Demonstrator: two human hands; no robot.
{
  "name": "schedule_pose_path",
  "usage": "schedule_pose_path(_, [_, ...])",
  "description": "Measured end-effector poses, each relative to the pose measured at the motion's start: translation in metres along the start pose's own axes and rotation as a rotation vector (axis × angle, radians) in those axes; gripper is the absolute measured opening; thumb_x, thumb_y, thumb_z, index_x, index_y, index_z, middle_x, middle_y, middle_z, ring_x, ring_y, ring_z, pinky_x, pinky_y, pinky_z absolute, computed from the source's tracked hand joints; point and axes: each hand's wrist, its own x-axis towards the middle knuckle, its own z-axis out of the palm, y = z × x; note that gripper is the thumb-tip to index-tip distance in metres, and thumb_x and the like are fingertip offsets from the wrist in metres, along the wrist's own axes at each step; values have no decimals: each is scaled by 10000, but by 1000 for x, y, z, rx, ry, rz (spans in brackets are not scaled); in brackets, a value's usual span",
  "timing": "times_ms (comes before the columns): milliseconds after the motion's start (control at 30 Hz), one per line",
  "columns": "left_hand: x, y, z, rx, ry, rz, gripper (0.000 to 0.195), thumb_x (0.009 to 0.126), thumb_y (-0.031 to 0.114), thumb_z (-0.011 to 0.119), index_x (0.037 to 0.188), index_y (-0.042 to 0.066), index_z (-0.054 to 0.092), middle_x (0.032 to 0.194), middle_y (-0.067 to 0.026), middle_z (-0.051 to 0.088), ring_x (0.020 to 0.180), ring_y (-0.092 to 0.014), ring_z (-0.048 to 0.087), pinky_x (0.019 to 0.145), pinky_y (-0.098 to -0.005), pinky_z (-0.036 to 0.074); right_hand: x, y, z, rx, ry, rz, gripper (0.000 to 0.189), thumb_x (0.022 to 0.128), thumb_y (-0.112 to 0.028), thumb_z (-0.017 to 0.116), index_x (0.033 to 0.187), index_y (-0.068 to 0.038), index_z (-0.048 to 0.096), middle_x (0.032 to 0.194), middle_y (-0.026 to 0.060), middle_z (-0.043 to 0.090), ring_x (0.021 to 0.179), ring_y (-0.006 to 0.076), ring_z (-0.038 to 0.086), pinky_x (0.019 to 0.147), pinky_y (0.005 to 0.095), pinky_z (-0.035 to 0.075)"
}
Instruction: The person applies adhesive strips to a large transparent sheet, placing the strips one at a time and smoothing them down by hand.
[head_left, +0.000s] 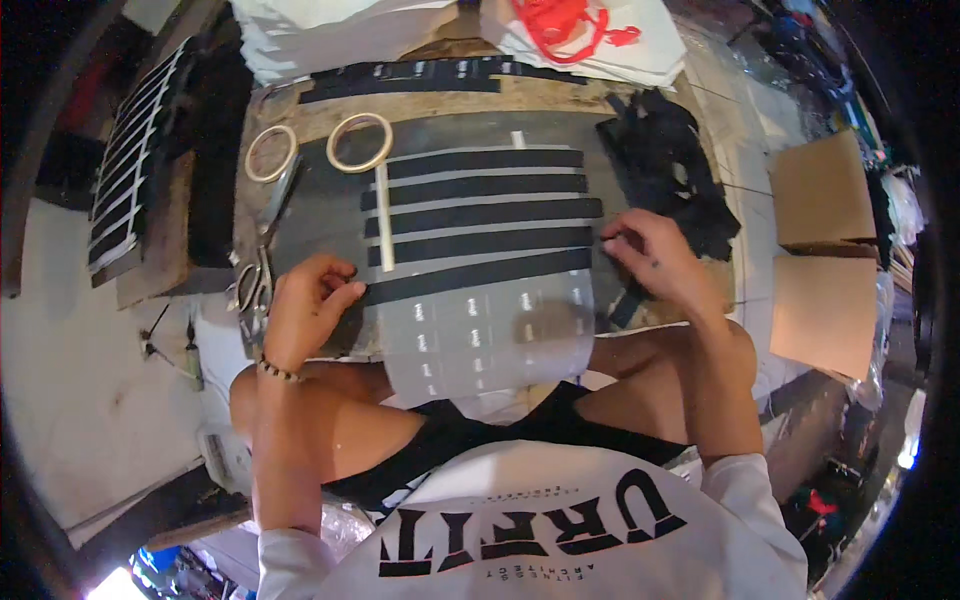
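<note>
My left hand pinches the left end of the lowest black fabric strip, which slants slightly up to the right. Near that strip's right end is my right hand, its fingertips curled by the strip ends; whether it grips one cannot be told. Several more black strips lie in rows above, on a translucent sheet with small white printed marks. A strip of masking tape crosses their left ends, running down from a tape roll. A short tape piece sits at the sheet's top edge.
Another tape roll and metal scissors lie at the left of the board. Black fabric scraps are heaped at right. Beyond are black strips and white stacks bearing red straps. Cardboard boxes stand farther right.
</note>
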Motion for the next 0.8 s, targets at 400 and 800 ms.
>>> schedule_pose_path(400, [-1,5,18,-37,-24,69,296,727,93,940,947,-5,768,864,-102,681,679,-207,648,646,-332,535,-6,-6,24,-69,81,-232,229,818,-134,875,1014,-27,823,886,159,701,826,379,700,727,447,550])
schedule_pose_path(800, [-1,7,12,-420,-129,-113,161,904,-2,821,1039,-1,733,885,-14,717,810,-64,645,732,-247,536,-6,-21,13,94,2,-94,150,854,-59,809,953,1,714,1007,153,688,893,352,708,796,449,570])
